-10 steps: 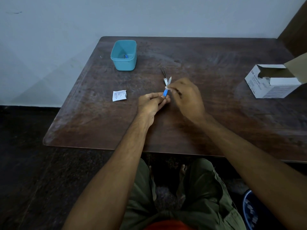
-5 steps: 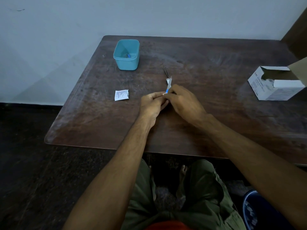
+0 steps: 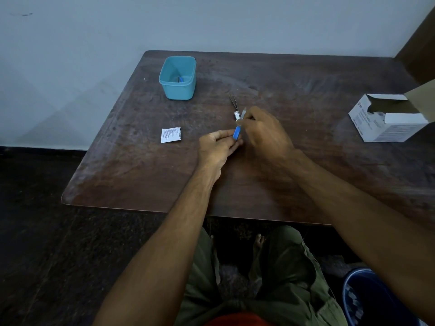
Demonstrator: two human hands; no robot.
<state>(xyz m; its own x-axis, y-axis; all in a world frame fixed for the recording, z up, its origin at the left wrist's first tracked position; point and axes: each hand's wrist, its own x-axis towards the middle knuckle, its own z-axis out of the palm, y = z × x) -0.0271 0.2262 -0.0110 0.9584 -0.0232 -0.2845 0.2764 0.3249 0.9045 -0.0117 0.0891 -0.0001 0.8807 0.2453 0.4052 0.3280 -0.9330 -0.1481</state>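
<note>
Slim blue plastic stick with a pale tip (image 3: 236, 133), held just above the dark wooden worktop (image 3: 141, 161) — left hand (image 3: 216, 149) fingers pinch its blue end, right hand (image 3: 263, 135) fingers clamp the pale tip (judged light, stiff, slippery; best gripped on the blue barrel).

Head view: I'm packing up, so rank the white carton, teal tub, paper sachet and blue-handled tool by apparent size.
1. white carton
2. teal tub
3. paper sachet and blue-handled tool: unsure; the tool looks longer but thinner, and it is partly hidden.
</note>
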